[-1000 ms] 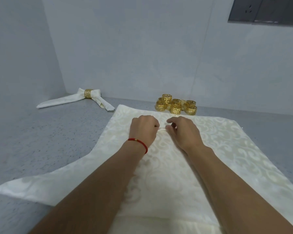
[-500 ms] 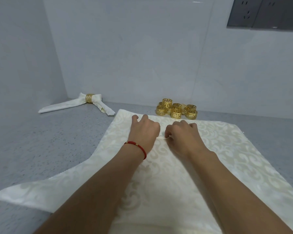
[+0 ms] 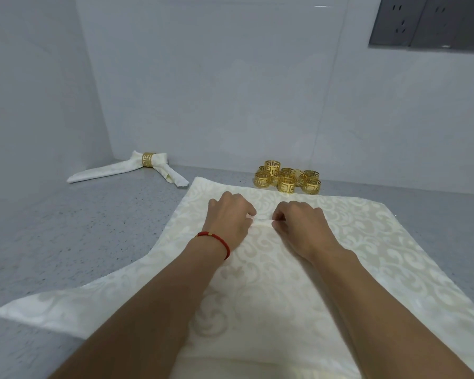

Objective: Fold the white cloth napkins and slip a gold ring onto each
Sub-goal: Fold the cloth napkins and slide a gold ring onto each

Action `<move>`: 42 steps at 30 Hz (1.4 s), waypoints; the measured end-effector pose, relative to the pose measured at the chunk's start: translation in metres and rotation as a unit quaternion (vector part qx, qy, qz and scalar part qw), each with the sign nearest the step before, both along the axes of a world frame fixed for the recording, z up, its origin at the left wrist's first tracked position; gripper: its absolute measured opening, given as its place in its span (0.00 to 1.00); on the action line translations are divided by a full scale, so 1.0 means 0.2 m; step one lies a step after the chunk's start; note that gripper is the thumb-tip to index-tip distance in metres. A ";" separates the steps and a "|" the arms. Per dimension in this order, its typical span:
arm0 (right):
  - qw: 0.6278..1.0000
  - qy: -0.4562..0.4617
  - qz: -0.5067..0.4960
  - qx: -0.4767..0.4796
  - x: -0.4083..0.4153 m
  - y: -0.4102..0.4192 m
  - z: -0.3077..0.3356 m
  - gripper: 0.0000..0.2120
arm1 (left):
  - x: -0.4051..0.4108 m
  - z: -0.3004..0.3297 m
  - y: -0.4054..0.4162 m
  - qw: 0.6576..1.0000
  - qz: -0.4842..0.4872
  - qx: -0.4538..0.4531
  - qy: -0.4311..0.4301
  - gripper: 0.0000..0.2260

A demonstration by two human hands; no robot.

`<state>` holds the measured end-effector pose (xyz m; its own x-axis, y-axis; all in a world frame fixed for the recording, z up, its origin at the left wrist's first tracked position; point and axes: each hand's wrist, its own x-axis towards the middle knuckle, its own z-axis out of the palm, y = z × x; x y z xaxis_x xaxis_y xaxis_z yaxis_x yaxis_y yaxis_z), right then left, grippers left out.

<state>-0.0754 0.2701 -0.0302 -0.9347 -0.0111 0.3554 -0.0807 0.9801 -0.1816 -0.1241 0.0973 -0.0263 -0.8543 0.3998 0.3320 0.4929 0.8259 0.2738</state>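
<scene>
A white patterned napkin lies spread flat on the grey counter. My left hand and my right hand rest side by side on its far middle, fingers curled, each pinching a small raised pleat of cloth between them. Just beyond the napkin's far edge sits a cluster of several gold rings. One folded napkin with a gold ring on it lies at the back left, near the wall corner.
White walls close off the back and the left side of the counter. A grey socket panel hangs on the back wall at the upper right. A further cloth layer shows at the near edge under the napkin.
Both hands have crept a little farther up the napkin and drawn the cloth between them into a small pleat. The left fingers, spread half a second ago, are curled again.
</scene>
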 end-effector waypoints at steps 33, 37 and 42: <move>0.978 -0.010 0.109 0.176 0.20 0.05 0.08 0.09 | 0.14 0.12 -0.08 0.979 -0.077 -0.184 0.033 0.17; 0.997 -0.033 0.067 0.014 0.22 0.04 0.08 0.08 | 0.15 0.12 -0.10 0.992 -0.071 -0.107 0.003 0.08; 0.998 0.003 0.029 -0.054 0.24 0.03 0.01 0.12 | 0.18 0.10 -0.11 0.999 -0.038 -0.023 -0.027 0.06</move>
